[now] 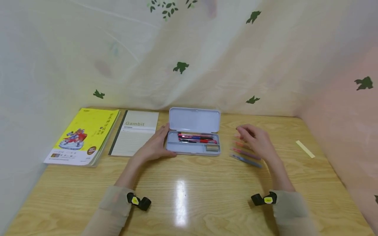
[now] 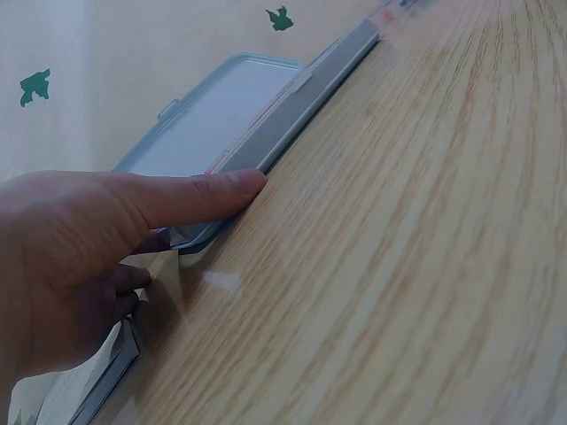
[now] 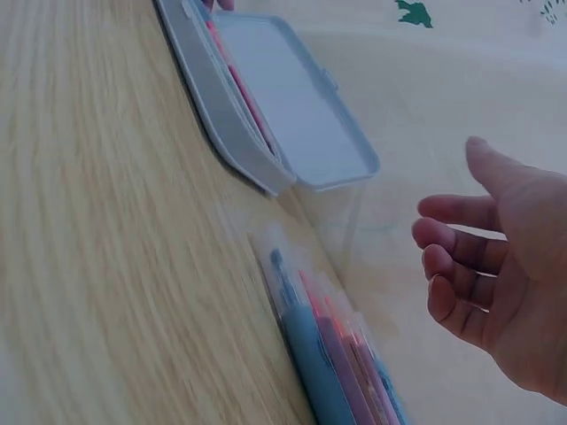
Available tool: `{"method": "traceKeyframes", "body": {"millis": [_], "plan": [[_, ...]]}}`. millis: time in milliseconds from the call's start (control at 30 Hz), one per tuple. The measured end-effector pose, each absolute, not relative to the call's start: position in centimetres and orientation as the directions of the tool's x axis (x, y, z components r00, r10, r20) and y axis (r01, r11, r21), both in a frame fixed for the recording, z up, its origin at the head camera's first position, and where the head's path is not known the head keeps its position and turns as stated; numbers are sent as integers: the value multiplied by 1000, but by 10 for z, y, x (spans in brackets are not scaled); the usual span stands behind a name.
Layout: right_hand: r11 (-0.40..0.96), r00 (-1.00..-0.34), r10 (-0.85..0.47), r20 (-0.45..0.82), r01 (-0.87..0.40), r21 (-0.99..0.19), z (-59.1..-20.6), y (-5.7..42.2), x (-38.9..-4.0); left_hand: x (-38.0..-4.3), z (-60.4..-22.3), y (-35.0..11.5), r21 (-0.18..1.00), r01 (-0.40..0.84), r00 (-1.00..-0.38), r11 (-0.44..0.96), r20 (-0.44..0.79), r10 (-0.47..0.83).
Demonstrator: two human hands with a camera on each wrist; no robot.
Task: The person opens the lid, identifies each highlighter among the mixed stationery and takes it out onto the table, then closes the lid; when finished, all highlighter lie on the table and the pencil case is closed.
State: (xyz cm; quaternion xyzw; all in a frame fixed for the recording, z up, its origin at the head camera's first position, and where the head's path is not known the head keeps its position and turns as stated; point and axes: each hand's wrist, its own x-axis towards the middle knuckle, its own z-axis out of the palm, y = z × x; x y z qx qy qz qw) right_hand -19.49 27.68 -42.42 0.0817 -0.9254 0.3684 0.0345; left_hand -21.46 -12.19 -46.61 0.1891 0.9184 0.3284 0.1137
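Observation:
A pale blue pencil case (image 1: 193, 151) lies with its lid (image 1: 195, 120) raised. Inside are several pens (image 1: 198, 138) and a small beige block (image 1: 212, 148) in the front right compartment. My left hand (image 1: 155, 144) holds the case by its left end; in the left wrist view, the thumb (image 2: 213, 197) presses its front side. To the right, several coloured pens with clear caps lie side by side, among them a blue pen (image 1: 246, 161) and a purple pen (image 1: 248, 154). Above them hovers my right hand (image 3: 523, 257), fingers loosely bent and nothing held.
A yellow book (image 1: 88, 131) and a Gambit notebook (image 1: 137, 131) lie to the left of the case. At the right is a pale yellow strip (image 1: 305, 149). A patterned curtain (image 1: 206, 65) hangs behind the wooden table (image 1: 212, 200).

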Motion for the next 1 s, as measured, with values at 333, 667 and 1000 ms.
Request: {"method": "traceKeyframes", "body": {"millis": [333, 667, 1000], "plan": [[413, -991, -44, 130, -136, -900, -432, 252, -223, -215, -469, -122, 649, 271, -904, 711, -83, 420], [166, -993, -86, -81, 66, -984, -439, 226, -247, -216, -468, -121, 645, 266, -906, 716, -86, 414], [-42, -946, -186, -265, 277, -960, -443, 210, -258, -214, -467, -120, 662, 252, -906, 706, -96, 413]]}}
